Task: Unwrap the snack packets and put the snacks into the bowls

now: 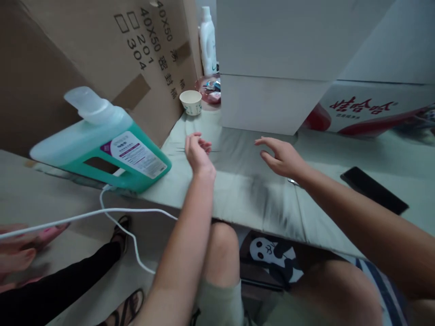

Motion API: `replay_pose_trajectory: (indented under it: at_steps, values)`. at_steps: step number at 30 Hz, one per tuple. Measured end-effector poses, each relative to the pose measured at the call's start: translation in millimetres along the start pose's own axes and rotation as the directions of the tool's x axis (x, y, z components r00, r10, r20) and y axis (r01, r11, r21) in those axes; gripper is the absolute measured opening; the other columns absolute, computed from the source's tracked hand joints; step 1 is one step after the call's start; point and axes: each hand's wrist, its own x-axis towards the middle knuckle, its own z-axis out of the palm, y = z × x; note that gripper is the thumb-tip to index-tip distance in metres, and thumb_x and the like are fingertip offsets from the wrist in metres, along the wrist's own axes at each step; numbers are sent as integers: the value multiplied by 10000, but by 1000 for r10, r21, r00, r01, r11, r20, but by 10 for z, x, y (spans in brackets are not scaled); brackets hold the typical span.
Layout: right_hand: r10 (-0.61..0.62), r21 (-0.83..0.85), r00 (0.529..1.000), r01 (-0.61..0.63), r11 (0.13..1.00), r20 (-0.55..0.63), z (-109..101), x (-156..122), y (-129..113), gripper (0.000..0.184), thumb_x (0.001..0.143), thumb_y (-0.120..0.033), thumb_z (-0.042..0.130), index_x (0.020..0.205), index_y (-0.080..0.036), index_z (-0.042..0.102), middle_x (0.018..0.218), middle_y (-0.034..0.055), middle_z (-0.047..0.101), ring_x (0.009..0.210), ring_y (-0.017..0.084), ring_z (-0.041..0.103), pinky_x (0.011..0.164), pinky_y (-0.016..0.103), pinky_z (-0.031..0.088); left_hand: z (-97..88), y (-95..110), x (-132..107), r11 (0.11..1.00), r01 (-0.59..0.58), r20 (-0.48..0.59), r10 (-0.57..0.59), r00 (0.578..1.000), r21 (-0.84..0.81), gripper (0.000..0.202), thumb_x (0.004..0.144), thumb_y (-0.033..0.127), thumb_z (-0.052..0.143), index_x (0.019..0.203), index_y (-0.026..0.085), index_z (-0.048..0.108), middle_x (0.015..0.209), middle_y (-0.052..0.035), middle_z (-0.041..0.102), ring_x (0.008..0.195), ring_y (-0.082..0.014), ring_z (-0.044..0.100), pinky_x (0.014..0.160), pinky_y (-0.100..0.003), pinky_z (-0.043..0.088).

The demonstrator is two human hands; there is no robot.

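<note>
My left hand hovers above the pale cloth-covered table, palm turned inward and fingers loosely curled but apart. I can see nothing held in it. Thin dark lines show on the cloth beside it; whether they are creases or fine objects I cannot tell. My right hand is over the table in front of the white box, thumb and fingers apart, with nothing in it. A small shiny metal piece lies partly hidden under my right wrist. Left of my left hand stands a large jug of green liquid.
A paper cup, a white bottle and a pinkish dish of small packets stand behind. Cardboard rises at left. A black phone lies at right. A white cable crosses at left, near another person's hand.
</note>
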Motion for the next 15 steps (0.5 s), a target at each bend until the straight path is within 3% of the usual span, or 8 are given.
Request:
replay_pose_trajectory:
  at_steps: [2, 4, 5, 8, 12, 15]
  values:
    - [19, 2, 999, -19, 1000, -30, 93, 78, -39, 380, 849, -275, 485, 1157, -240, 705, 1269, 113, 755, 1213, 331, 698, 1054, 537, 529, 130, -213, -187, 996, 62, 2, -62, 998, -56, 134, 908, 168, 422, 887, 186, 553, 701, 59, 451, 573, -54, 495, 606, -219, 381]
    - [20, 0, 997, -21, 1000, -70, 159, 173, -52, 390, 841, -241, 473, 1149, -207, 708, 1239, 136, 758, 1175, 325, 705, 1051, 517, 526, 211, -448, -320, 968, 197, 64, -189, 980, -156, 129, 897, 178, 440, 900, 184, 569, 703, 62, 466, 568, -57, 484, 596, -212, 381]
    - [11, -5, 996, -11, 1000, -88, 195, 237, -61, 392, 839, -226, 467, 1146, -196, 709, 1232, 143, 756, 1178, 322, 699, 1054, 504, 521, 211, -545, -339, 966, 213, 100, -200, 975, -147, 126, 889, 176, 450, 886, 181, 576, 689, 62, 469, 564, -60, 477, 588, -208, 374]
    - [-55, -6, 995, 55, 998, -81, 393, 577, -138, 402, 856, -191, 448, 1168, -197, 700, 1222, 136, 747, 1164, 304, 686, 1051, 469, 512, 63, -687, -199, 992, 126, 181, -121, 976, -16, 107, 847, 175, 507, 783, 174, 593, 613, 58, 458, 545, -72, 444, 562, -201, 344]
    - [-179, 99, 983, 174, 980, 35, 981, 1548, -327, 496, 844, -90, 442, 1274, -237, 640, 1367, 86, 670, 1225, 254, 635, 1092, 411, 481, -186, -614, 155, 1000, 26, 191, -28, 981, 14, 136, 818, 214, 542, 691, 184, 581, 583, 42, 454, 545, -90, 424, 543, -208, 332]
    - [-144, 163, 988, 150, 975, -48, 1499, 2564, -342, 504, 822, -41, 495, 1251, -276, 619, 1448, 23, 588, 1380, 230, 488, 1228, 437, 354, -260, -555, 347, 1000, -4, 201, 2, 980, 10, 174, 842, 261, 558, 683, 195, 580, 566, 36, 442, 552, -106, 434, 559, -223, 351]
